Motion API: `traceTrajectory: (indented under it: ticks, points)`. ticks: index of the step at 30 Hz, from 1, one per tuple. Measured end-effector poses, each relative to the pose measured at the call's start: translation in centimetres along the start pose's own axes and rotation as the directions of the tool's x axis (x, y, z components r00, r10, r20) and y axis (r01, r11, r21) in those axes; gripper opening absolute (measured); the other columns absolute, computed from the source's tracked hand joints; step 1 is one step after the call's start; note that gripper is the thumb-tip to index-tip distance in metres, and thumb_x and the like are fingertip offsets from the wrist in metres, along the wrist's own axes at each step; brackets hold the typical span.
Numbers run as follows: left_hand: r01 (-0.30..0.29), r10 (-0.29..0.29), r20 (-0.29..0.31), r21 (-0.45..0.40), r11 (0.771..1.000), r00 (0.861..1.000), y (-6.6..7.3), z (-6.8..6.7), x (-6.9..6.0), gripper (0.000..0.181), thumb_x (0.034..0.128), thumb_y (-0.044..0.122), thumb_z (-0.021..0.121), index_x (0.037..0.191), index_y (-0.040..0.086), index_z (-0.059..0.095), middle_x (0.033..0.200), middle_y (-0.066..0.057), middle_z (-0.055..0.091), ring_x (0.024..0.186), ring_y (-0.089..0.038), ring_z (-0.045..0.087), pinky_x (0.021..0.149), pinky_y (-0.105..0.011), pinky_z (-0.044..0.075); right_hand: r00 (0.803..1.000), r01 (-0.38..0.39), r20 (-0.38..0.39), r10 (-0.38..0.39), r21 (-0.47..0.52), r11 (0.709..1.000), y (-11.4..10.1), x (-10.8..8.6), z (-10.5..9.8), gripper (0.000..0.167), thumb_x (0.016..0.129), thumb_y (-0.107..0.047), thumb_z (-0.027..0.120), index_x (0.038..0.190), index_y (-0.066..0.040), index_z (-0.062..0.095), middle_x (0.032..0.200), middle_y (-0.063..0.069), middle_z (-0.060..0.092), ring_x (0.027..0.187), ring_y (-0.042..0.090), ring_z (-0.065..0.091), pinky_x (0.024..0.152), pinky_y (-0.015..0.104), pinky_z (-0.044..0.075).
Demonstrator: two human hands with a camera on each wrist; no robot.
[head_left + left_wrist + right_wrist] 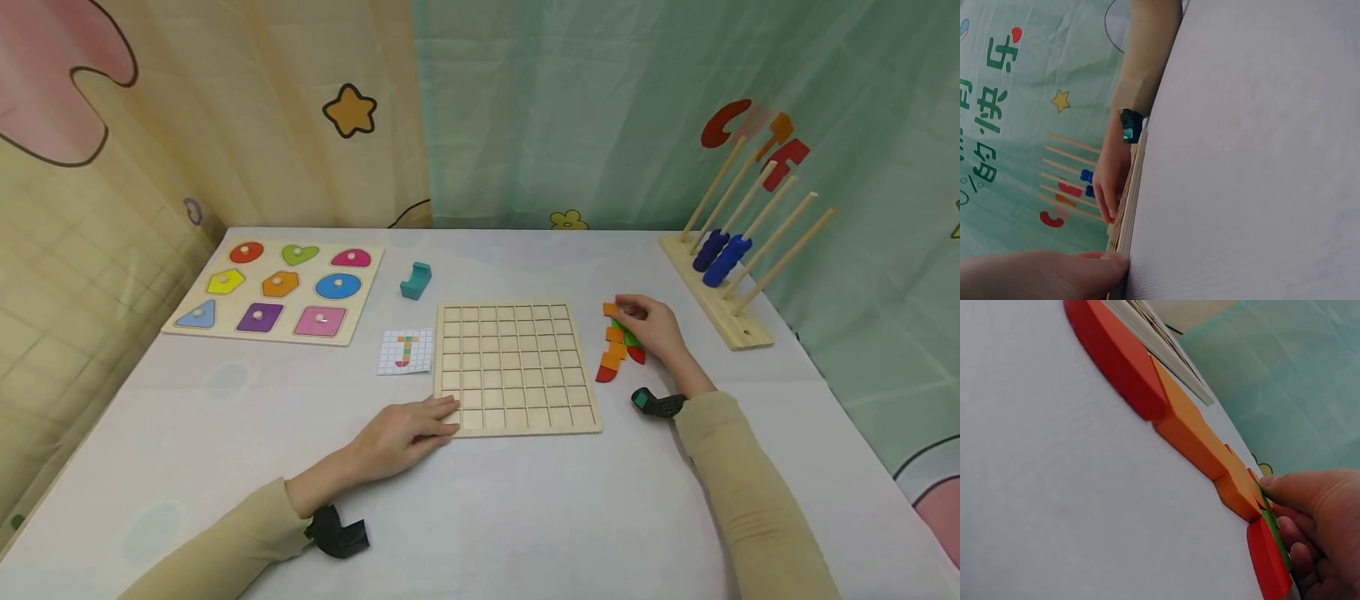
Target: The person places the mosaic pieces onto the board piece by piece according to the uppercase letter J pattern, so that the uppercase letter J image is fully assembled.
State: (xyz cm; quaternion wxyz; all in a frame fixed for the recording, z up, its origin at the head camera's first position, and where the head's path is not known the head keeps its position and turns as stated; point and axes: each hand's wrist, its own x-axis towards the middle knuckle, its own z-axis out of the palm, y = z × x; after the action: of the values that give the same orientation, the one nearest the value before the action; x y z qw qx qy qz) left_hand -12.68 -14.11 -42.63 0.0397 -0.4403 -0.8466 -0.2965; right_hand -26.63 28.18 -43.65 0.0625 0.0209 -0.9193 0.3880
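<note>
My left hand [405, 433] rests on the near left corner of a wooden grid board [517, 367], fingers stretched over it. In the left wrist view, the thumb [1100, 269] lies along the board's edge. To the board's right, my right hand [652, 323] reaches down to a small cluster of flat blocks, its fingers bent. Orange blocks [616, 335], green blocks [630, 339] and red rounded blocks [606, 374] make up the cluster. In the right wrist view the thumb tip touches the green block [1275, 534]; whether it pinches one is hidden.
A pattern card [406, 352] lies left of the board, with a teal U-shaped block [416, 281] behind it. A shape puzzle board [273, 292] is at the far left. On the right stands a peg rack [716, 292] with blue beads [726, 260].
</note>
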Motion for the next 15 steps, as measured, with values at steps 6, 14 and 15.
traceTrajectory:
  ticks: [6,14,15]
  points:
    - [-0.002,0.002,-0.020,0.003,1.000,1.000,0.15,0.22,-0.19,0.023,0.0868,0.011,0.067,0.108,0.006,0.071,0.127,-0.011,0.059,0.122,-0.024,0.051,0.099,-0.041,0.042,1.000,-0.011,-0.027,0.011,0.014,1.000,-0.06,-0.05,0.21,0.042,0.092,-0.028,0.062,0.123,-0.001,0.059,0.112,0.019,0.060,0.097,0.031,0.053,0.081,0.034,0.044]
    - [0.003,-0.003,-0.041,0.006,1.000,0.999,0.16,0.24,-0.15,0.021,0.0849,0.012,0.069,0.105,0.007,0.073,0.124,-0.010,0.061,0.119,-0.023,0.053,0.097,-0.040,0.044,0.996,-0.022,-0.083,0.028,0.077,0.997,-0.32,-0.19,0.16,0.038,0.089,-0.018,0.066,0.122,-0.002,0.059,0.113,0.019,0.062,0.098,0.030,0.057,0.086,0.036,0.048]
    - [0.004,-0.003,-0.044,0.009,1.000,0.999,0.15,0.24,-0.11,0.021,0.0849,0.012,0.069,0.105,0.007,0.073,0.123,-0.010,0.061,0.119,-0.022,0.054,0.097,-0.040,0.045,0.996,-0.020,-0.089,0.028,0.087,0.996,-0.39,-0.18,0.12,0.037,0.089,-0.017,0.066,0.121,-0.002,0.059,0.112,0.018,0.062,0.098,0.030,0.058,0.087,0.036,0.049]
